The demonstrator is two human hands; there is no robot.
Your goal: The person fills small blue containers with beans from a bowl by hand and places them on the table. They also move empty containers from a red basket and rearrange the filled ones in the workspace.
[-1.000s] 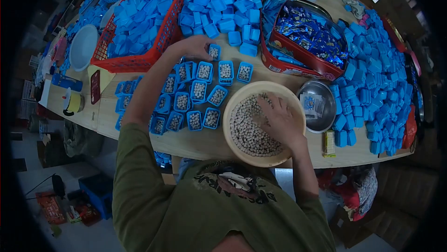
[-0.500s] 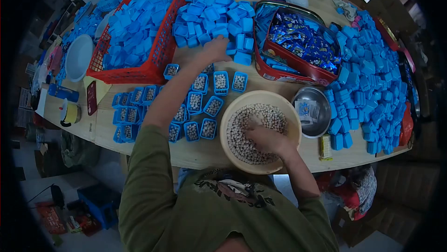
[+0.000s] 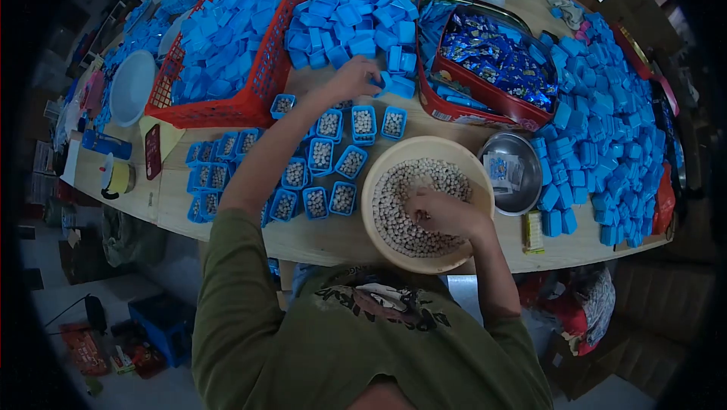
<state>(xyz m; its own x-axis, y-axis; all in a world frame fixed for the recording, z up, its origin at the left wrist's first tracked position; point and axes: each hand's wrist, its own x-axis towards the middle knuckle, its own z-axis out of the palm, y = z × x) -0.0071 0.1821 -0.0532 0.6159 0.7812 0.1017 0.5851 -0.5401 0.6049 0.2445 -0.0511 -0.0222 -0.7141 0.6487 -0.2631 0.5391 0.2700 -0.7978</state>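
My left hand (image 3: pixel 359 79) reaches past the filled boxes, with its fingers closed at the edge of a small blue plastic box (image 3: pixel 382 83) in front of the heap of blue boxes (image 3: pixel 352 20). Inside the cream bowl (image 3: pixel 372 237), my right hand (image 3: pixel 443 213) is sunk among small pale round balls (image 3: pixel 409 237). Its fingers are curled; what they hold cannot be made out. Left of the bowl stand several blue boxes filled with the same balls (image 3: pixel 342 198), some stacked, partly hidden by my left forearm.
A red plastic basket (image 3: pixel 279 69) of blue boxes stands at the left. A red tin (image 3: pixel 492 116) holds blue wrapped packets (image 3: pixel 492 54). Right of the bowl are a steel bowl (image 3: pixel 534 187) with small packets, a yellow pack (image 3: pixel 533 233) and a large pile of closed blue boxes (image 3: pixel 598 130).
My left hand has shifted slightly right, its fingers now closing at a blue box. My right hand stays in the bowl, its fingers more curled. The view has moved slightly.
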